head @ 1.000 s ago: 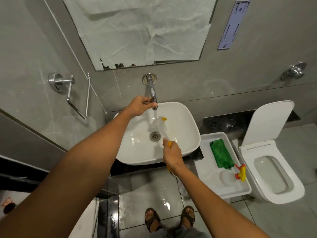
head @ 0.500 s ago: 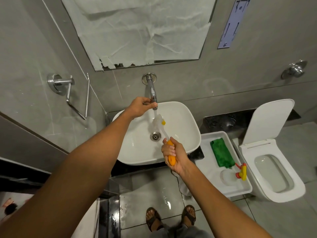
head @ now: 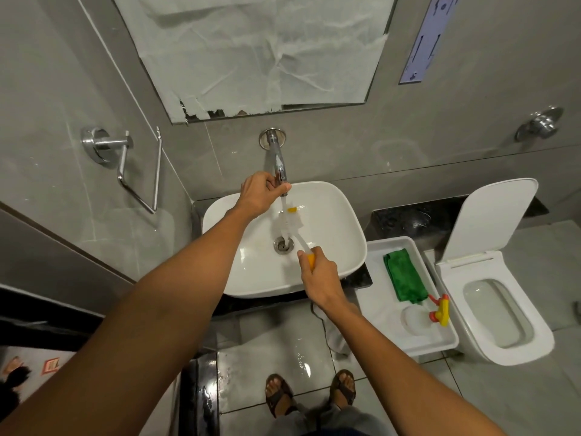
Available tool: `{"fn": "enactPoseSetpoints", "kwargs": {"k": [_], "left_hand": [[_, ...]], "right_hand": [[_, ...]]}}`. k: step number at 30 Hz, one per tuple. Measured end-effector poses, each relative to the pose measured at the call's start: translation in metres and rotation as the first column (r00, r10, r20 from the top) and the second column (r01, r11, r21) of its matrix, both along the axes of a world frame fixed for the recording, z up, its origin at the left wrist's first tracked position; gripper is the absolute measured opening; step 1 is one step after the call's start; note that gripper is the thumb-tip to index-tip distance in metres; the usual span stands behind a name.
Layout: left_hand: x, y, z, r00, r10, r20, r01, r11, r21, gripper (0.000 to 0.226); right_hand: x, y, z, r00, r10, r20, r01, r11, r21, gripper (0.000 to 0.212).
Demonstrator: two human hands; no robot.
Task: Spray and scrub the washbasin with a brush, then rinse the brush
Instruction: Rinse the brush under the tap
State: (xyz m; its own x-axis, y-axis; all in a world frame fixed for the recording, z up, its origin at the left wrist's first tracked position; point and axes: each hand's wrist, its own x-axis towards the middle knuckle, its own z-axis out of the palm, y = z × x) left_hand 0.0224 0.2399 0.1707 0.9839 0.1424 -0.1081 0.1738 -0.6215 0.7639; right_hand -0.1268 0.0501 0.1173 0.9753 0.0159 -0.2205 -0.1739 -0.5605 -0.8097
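A white washbasin (head: 339, 221) sits on a dark counter below a chrome wall tap (head: 278, 158). My left hand (head: 259, 191) is closed around the tap's spout end, and water runs down from it. My right hand (head: 317, 272) grips the orange handle of a brush (head: 290, 223) over the basin. The brush's white bristle head with its orange tip is under the running water, above the drain (head: 284, 245). A clear spray bottle (head: 418, 319) with a red and yellow trigger lies in a white tray (head: 377, 297) to the right.
A green cloth (head: 404, 280) lies in the tray beside the bottle. A white toilet (head: 500, 297) with its lid up stands at the right. A chrome towel holder (head: 125, 158) is on the left wall. The floor tiles below the basin are wet, near my sandalled feet.
My right hand has turned the brush so its bristle head sits more squarely under the stream. The left hand has stayed on the tap.
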Motion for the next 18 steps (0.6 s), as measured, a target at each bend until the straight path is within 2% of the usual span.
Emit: {"fn": "enactPoseSetpoints", "kwargs": {"k": [6,9,15,18], "left_hand": [[-0.007,-0.015,-0.004,0.992,0.031,0.123,-0.053,0.981,0.184,0.038],[-0.006,-0.021,-0.008,0.989,0.056,0.138,-0.089,0.967,0.239,0.037],[-0.014,-0.022,-0.012,0.983,0.081,0.168,-0.119,0.966,0.231,0.047],[-0.027,-0.018,-0.019,0.984,0.114,0.139,-0.144,0.963,0.227,0.064]], "right_hand": [[0.003,0.006,0.003,1.0,-0.002,0.015,0.002,1.0,0.004,0.037],[0.005,0.009,0.003,1.0,-0.004,0.008,0.004,0.999,0.034,0.039],[0.007,0.005,0.002,1.0,-0.009,-0.007,0.01,0.999,0.036,0.043],[0.009,-0.007,0.002,1.0,0.007,-0.025,-0.006,0.999,0.051,0.045]]}}
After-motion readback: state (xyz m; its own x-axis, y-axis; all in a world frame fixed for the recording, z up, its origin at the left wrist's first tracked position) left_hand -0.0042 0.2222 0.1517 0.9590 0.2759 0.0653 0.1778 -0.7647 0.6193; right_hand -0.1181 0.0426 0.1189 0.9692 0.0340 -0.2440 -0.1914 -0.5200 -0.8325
